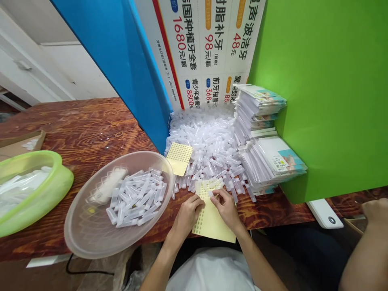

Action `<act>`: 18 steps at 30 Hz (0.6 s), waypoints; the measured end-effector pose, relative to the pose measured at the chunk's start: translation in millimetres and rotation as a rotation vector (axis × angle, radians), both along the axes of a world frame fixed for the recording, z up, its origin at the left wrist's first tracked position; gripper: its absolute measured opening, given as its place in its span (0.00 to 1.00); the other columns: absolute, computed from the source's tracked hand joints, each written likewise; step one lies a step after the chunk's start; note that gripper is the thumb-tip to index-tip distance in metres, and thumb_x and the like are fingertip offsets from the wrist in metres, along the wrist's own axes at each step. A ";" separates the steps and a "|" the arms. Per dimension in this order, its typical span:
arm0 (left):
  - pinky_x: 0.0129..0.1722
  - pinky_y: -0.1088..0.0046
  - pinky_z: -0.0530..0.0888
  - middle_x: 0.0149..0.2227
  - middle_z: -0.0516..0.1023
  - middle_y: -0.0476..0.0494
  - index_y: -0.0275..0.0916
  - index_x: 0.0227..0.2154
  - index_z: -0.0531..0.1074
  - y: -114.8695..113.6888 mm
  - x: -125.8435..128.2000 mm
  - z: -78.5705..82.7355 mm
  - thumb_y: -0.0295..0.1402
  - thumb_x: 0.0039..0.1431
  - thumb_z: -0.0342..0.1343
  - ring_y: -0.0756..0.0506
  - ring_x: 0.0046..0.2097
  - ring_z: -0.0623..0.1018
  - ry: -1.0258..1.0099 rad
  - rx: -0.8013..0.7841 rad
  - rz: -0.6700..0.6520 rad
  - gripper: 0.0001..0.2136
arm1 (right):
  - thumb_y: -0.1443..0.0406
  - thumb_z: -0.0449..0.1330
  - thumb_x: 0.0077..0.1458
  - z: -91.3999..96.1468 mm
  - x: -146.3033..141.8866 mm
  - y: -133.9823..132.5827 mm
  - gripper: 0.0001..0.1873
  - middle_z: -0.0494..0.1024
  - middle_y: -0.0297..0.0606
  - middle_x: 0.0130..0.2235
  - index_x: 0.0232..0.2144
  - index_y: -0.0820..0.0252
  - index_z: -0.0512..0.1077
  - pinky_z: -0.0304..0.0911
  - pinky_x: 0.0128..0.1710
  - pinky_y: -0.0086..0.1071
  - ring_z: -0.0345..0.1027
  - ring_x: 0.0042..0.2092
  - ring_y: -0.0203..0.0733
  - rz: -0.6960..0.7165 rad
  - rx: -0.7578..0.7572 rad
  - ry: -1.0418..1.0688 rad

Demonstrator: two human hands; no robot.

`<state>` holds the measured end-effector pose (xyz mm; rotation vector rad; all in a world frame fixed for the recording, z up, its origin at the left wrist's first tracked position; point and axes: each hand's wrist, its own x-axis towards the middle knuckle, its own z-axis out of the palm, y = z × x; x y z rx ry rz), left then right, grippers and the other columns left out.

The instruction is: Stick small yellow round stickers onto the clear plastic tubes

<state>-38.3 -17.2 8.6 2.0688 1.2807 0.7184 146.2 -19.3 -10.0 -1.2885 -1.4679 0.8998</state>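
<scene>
A yellow sticker sheet [214,226] with rows of small dark dots lies in front of me at the table's edge. My left hand [191,208] is closed, its fingertips pressed together at the sheet's left side. Over the upper part of the sheet, my right hand [226,206] pinches a small white plastic tube [211,194], mostly hidden by the fingers. Just beyond both hands spreads a big heap of clear plastic tubes [209,141] with white ends. A second yellow sticker sheet [179,158] rests on the heap's left front.
To the left stand a translucent basin [87,238] holding tubes and a green basin [65,186] with white bags. Stacks of printed cards [266,157] rise at right, beside a green panel [327,89]. A blue panel [121,60] borders the left. Another person's arm [370,246] shows at right.
</scene>
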 end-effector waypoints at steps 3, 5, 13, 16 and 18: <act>0.37 0.71 0.70 0.33 0.75 0.45 0.40 0.31 0.74 -0.1 0.8 0.4 0.24 0.64 0.49 0.45 0.36 0.75 -0.016 -0.017 0.003 0.10 | 0.62 0.60 0.60 1.1 -0.4 0.2 0.07 0.74 0.36 0.34 0.38 0.58 0.74 0.60 0.32 0.32 0.64 0.30 0.39 0.003 -0.003 0.003; 0.38 0.70 0.70 0.33 0.74 0.45 0.40 0.30 0.72 -0.8 1.2 0.1 0.25 0.64 0.49 0.45 0.37 0.75 -0.037 -0.036 0.003 0.09 | 0.62 0.60 0.60 1.5 -0.5 0.3 0.06 0.74 0.36 0.34 0.38 0.58 0.74 0.60 0.32 0.31 0.64 0.30 0.39 0.006 -0.005 0.008; 0.41 0.69 0.72 0.38 0.71 0.44 0.40 0.36 0.68 -3.6 -0.6 -2.7 0.25 0.64 0.49 0.45 0.40 0.75 -0.078 -0.072 0.012 0.05 | 0.63 0.61 0.60 2.5 0.3 0.2 0.06 0.74 0.35 0.33 0.37 0.59 0.75 0.61 0.31 0.31 0.65 0.30 0.38 0.005 -0.001 0.000; 0.43 0.69 0.73 0.39 0.73 0.44 0.40 0.37 0.70 -3.8 -1.5 -5.9 0.25 0.65 0.49 0.45 0.41 0.75 -0.072 -0.048 -0.012 0.06 | 0.63 0.60 0.60 3.4 0.4 -0.3 0.06 0.74 0.36 0.34 0.38 0.59 0.75 0.61 0.32 0.31 0.65 0.31 0.38 0.010 -0.008 -0.004; 0.42 0.69 0.73 0.38 0.74 0.44 0.40 0.36 0.71 -4.5 -1.9 -8.8 0.25 0.65 0.48 0.45 0.40 0.76 -0.053 -0.011 -0.023 0.08 | 0.62 0.60 0.61 3.5 0.3 -0.3 0.07 0.74 0.36 0.34 0.38 0.59 0.75 0.61 0.32 0.31 0.65 0.31 0.39 0.009 -0.006 -0.010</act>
